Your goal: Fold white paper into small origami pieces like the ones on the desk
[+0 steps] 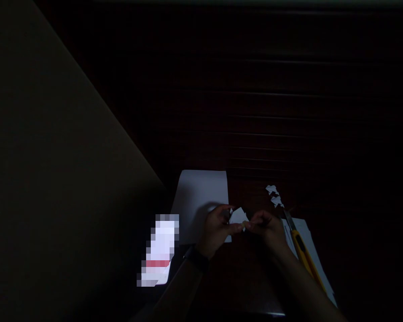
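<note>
Between my two hands is a small piece of folded white paper (238,216), held just above the dark tabletop. My left hand (217,227), with a dark band on its wrist, is closed on the paper's left side and lower edge. The thumb and fingers of my right hand (264,226) pinch its lower right corner. Both thumbs nearly meet at that corner. In the dim light the exact folds are hard to make out.
A white sheet (204,192) lies behind my left hand. To the left glows a blurred-out phone-like screen (161,246). On the right, a yellow utility knife (304,255) rests on white paper (317,250), with small folded paper pieces (274,196) beyond. A pale wall (53,179) rises at left.
</note>
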Tool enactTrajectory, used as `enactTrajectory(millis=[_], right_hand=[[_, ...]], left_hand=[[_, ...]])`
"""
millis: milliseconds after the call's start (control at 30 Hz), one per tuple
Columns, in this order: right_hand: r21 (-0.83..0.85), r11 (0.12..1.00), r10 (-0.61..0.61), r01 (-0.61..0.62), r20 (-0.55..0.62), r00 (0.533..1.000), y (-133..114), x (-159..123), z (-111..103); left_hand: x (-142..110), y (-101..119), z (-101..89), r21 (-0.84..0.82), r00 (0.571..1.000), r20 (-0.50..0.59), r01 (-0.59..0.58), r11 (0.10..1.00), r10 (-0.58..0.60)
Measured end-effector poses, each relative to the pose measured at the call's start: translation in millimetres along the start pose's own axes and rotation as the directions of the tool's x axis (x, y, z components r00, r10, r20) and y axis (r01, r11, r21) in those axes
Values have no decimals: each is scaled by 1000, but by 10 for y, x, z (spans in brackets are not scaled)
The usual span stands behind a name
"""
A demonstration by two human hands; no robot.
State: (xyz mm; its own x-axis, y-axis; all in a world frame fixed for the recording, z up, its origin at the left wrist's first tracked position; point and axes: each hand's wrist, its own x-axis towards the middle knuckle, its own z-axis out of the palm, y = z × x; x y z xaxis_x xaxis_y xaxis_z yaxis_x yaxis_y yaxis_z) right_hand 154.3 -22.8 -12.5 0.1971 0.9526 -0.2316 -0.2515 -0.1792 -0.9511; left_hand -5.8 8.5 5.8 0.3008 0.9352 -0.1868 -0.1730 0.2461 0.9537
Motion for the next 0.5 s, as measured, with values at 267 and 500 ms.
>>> enactTrajectory(millis=[267, 500], right_hand=[[-8, 1000, 4, -4, 46, 999, 46, 21, -3], [-65, 998, -8, 11, 51, 999, 11, 5, 5]], left_hand=[[23, 8, -25, -32, 998, -3, 61, 998, -61], [33, -8, -28, 4, 998, -10, 57, 998, -57]])
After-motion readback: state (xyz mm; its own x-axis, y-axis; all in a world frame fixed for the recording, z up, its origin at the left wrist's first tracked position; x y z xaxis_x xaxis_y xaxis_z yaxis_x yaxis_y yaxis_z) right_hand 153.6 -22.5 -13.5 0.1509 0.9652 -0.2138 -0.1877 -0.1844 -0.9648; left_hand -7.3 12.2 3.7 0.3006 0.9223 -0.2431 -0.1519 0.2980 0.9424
